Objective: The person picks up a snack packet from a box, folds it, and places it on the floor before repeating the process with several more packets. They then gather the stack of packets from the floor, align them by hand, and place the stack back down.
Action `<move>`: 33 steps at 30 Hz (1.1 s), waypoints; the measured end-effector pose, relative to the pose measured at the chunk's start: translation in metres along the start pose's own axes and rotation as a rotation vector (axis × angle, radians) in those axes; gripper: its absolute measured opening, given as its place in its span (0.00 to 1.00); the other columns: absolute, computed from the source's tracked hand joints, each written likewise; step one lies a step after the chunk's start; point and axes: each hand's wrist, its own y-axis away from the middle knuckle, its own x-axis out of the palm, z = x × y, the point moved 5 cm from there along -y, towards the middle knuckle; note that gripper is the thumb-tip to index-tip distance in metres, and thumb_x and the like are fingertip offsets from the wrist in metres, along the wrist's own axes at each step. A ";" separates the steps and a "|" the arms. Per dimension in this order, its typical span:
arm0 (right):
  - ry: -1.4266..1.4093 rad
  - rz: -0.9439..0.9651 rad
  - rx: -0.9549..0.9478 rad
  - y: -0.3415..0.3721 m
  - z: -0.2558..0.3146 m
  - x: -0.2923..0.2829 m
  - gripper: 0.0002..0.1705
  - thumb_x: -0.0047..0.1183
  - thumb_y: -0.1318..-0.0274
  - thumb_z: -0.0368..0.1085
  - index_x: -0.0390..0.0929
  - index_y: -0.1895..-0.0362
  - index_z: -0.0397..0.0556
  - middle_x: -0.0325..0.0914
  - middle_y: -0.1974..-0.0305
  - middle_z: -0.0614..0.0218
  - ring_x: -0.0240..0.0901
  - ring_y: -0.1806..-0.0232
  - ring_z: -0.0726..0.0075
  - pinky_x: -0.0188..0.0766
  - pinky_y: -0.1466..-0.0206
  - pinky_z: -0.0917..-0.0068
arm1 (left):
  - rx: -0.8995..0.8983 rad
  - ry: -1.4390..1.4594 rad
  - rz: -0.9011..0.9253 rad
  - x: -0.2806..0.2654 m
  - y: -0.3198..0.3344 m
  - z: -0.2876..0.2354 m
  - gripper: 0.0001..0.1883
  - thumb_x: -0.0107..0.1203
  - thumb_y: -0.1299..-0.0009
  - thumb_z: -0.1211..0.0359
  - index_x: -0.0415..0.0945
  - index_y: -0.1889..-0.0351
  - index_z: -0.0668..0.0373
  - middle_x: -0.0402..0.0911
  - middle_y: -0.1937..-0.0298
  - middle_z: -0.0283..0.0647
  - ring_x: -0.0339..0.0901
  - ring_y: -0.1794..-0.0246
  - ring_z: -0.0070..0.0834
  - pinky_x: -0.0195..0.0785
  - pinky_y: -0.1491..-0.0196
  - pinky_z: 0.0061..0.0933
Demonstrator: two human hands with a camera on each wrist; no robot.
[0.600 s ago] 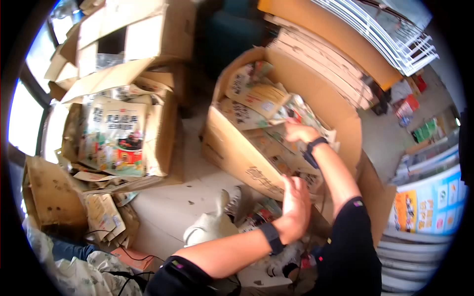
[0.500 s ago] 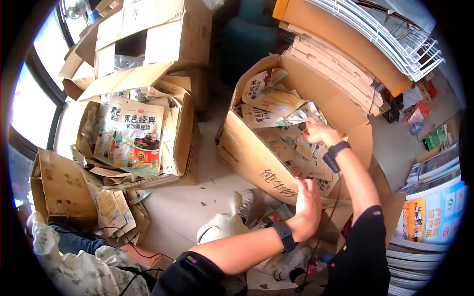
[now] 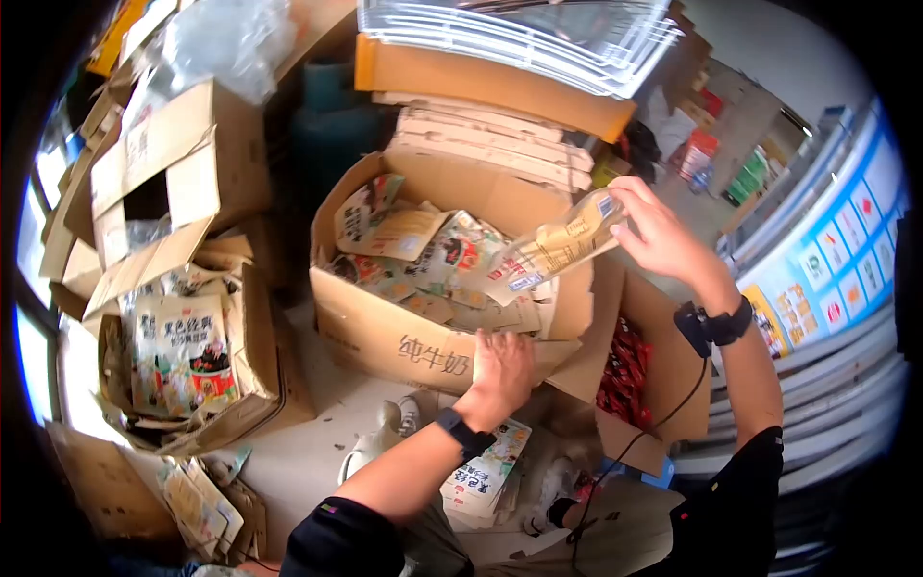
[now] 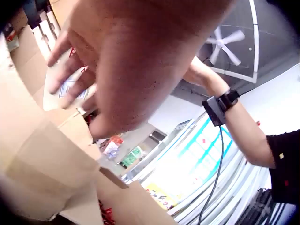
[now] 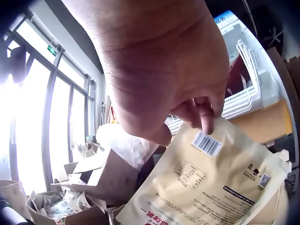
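The pouch (image 3: 558,248), pinched by the right hand (image 3: 661,234), is above the two-o'clock edge of the carton (image 3: 361,327), the left hand (image 3: 503,373), fingers relaxed, at its five-o'clock rim, with open floor (image 3: 322,438) at eight.

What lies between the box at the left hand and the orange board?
A pale stack shows between the box and the orange board in the head view.

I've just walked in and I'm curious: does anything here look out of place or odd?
Yes, two things: some packets lie outside the big carton, low between the person's shoes, while others sit jumbled inside it; and small dark specks dot the floor, too small to identify. Nothing looks plainly spilled.
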 end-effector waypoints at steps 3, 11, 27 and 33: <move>-0.058 -0.094 0.077 0.056 0.010 -0.042 0.17 0.49 0.42 0.30 0.68 0.48 0.37 0.66 0.44 0.56 0.72 0.51 0.50 0.69 0.47 0.65 | 0.506 0.538 -0.344 -0.077 0.009 -0.030 0.21 0.55 0.42 0.71 0.74 0.47 0.60 0.77 0.54 0.43 0.75 0.58 0.38 0.67 0.51 0.43; -0.229 -0.171 0.146 0.173 0.029 -0.041 0.11 0.43 0.40 0.25 0.74 0.55 0.35 0.74 0.50 0.55 0.73 0.51 0.55 0.69 0.47 0.69 | 0.384 0.675 -0.647 -0.093 0.002 -0.049 0.19 0.58 0.43 0.77 0.74 0.52 0.60 0.76 0.64 0.41 0.75 0.65 0.41 0.70 0.62 0.37; -0.998 -0.096 0.373 0.251 0.025 0.113 0.15 0.36 0.34 0.29 0.76 0.54 0.36 0.74 0.53 0.59 0.72 0.56 0.67 0.69 0.51 0.72 | 0.401 0.660 0.039 -0.009 -0.010 -0.103 0.06 0.55 0.33 0.69 0.79 0.62 0.58 0.81 0.68 0.48 0.78 0.65 0.49 0.71 0.62 0.45; -1.081 -0.178 0.529 0.244 0.015 0.130 0.05 0.48 0.37 0.28 0.74 0.59 0.40 0.77 0.60 0.63 0.68 0.67 0.80 0.67 0.60 0.80 | 0.368 0.729 0.084 -0.002 -0.012 -0.097 0.05 0.53 0.33 0.69 0.77 0.66 0.60 0.80 0.67 0.47 0.77 0.63 0.50 0.70 0.60 0.47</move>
